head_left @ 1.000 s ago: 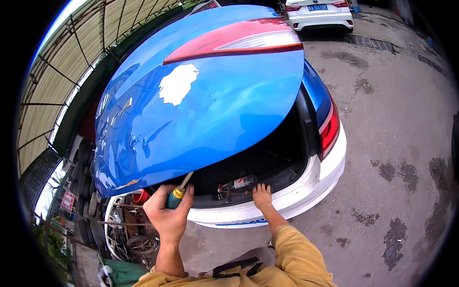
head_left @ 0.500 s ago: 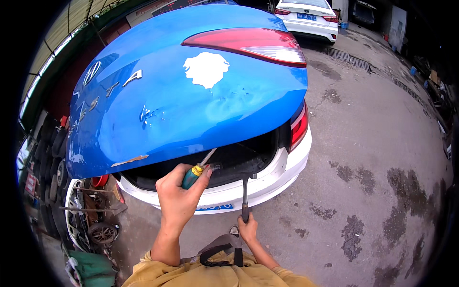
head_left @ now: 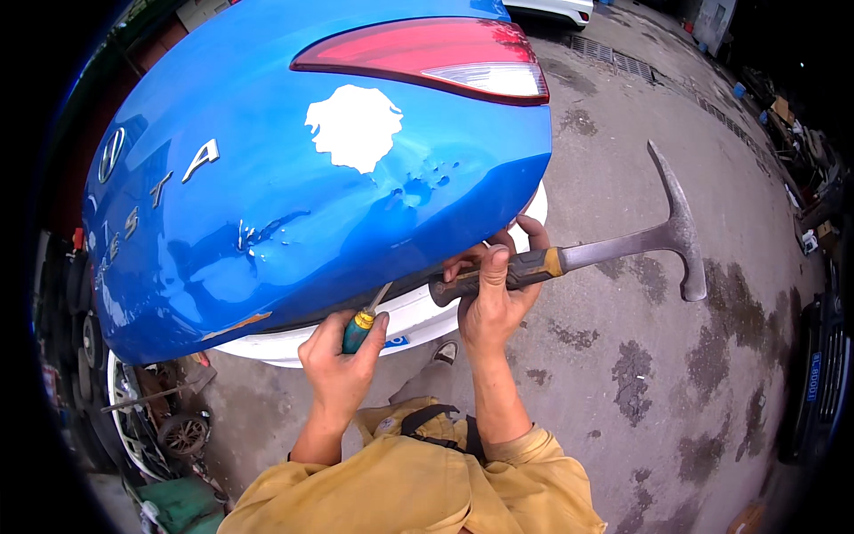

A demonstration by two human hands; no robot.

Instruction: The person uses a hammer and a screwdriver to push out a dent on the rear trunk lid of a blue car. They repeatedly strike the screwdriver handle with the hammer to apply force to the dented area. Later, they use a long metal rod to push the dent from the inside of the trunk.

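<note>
A blue trunk lid (head_left: 222,165) with chrome lettering, a tail light (head_left: 418,55), a ragged white patch (head_left: 354,125) and dents (head_left: 418,185) fills the upper left, over a white bumper (head_left: 280,351). My left hand (head_left: 342,356) grips a screwdriver (head_left: 358,331) with a green and yellow handle, its shaft reaching toward the lid's lower edge. My right hand (head_left: 494,303) is wrapped round the grip of a steel hammer (head_left: 676,233) with a long pointed claw, held sideways at the lid's lower right edge; its fingertips are partly hidden there.
Stacked tyres (head_left: 76,320), a loose wheel (head_left: 182,434) and scrap parts stand at the left. A white car (head_left: 551,13) is at the top, a dark car (head_left: 818,374) at the right edge. Drain grates (head_left: 614,55) cross the stained pavement. My shoe (head_left: 445,354) shows below the bumper.
My right hand went from the trunk rim to holding the hammer, which has risen and turned sideways at the lid's edge. Less of the trunk opening shows. My left hand still holds the screwdriver.
</note>
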